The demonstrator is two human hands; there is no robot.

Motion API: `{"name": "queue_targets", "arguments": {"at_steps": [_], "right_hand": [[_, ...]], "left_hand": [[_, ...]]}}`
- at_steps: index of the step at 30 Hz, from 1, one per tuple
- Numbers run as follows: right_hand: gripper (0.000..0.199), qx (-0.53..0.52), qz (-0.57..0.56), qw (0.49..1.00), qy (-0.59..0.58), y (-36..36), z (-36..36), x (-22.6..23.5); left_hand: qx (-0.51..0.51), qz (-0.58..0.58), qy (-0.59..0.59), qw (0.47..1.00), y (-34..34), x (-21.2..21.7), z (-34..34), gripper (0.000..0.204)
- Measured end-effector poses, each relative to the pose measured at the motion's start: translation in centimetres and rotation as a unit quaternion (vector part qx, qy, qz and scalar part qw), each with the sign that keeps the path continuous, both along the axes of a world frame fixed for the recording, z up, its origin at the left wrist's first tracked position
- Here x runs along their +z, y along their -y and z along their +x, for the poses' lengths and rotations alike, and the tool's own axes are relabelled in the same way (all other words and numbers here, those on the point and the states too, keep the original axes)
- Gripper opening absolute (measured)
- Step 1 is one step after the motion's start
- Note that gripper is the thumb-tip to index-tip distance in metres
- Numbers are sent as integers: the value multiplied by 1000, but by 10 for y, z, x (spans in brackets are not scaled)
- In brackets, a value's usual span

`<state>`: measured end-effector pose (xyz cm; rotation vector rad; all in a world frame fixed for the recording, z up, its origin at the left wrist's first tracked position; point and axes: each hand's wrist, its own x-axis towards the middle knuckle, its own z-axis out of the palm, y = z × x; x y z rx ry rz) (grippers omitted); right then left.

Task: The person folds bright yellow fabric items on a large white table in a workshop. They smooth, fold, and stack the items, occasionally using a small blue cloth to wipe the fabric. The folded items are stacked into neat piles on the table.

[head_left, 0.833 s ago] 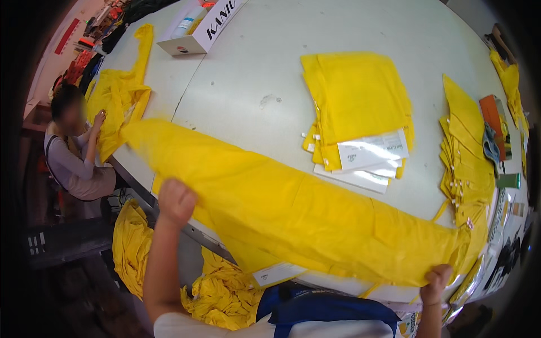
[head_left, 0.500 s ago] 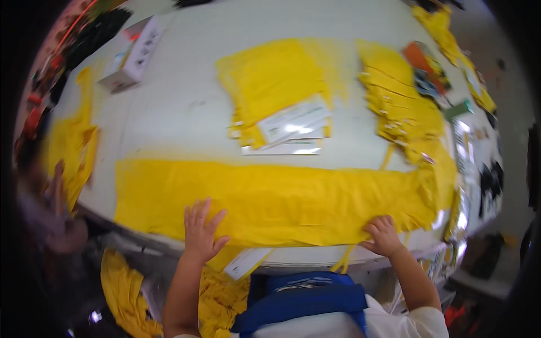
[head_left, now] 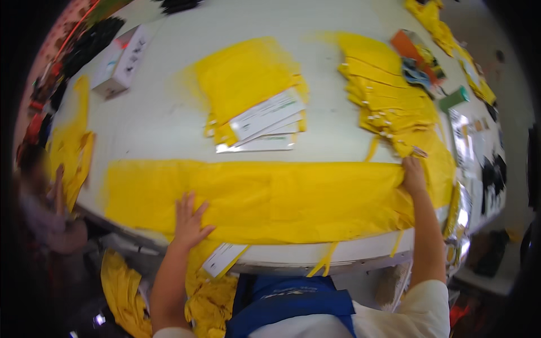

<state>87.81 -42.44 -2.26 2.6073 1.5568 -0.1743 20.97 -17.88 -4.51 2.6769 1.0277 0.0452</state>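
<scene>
A long yellow sheet of thin fabric (head_left: 315,197), folded into a wide band with narrow ties hanging over the near edge, lies across the front of the table. My left hand (head_left: 190,221) rests flat on its left part, fingers spread. At its far right corner, my right hand (head_left: 414,173) is closed on the fabric's edge, its fingertips partly hidden. Just beyond that hand is a stack of folded yellow pieces (head_left: 389,90) with small white bits along their edges. A printed white card (head_left: 226,259) sticks out below the sheet near my left wrist.
Folded yellow packs (head_left: 242,79) with white cards (head_left: 267,115) lie mid-table. A white box (head_left: 120,62) stands at far left, a green cylinder (head_left: 454,99) at right. A person (head_left: 48,197) handles yellow fabric at left. More yellow fabric (head_left: 121,287) hangs below the table edge.
My right hand has moved from the near right edge to the far right corner and closed there. The sheet's right part looks flatter. My left hand still lies flat on it.
</scene>
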Motion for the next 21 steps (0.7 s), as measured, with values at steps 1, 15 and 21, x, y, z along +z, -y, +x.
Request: {"name": "queue_targets", "arguments": {"at_steps": [1, 15, 21], "right_hand": [[42, 40, -7, 994, 100, -5, -21, 5], [76, 104, 145, 924, -339, -78, -374, 34], [86, 110, 197, 860, -458, -123, -457, 10]], "left_hand": [[8, -10, -6, 1000, 2, 0, -4, 71], [712, -62, 371, 593, -5, -1, -95, 59], [632, -338, 596, 362, -38, -12, -182, 40]]}}
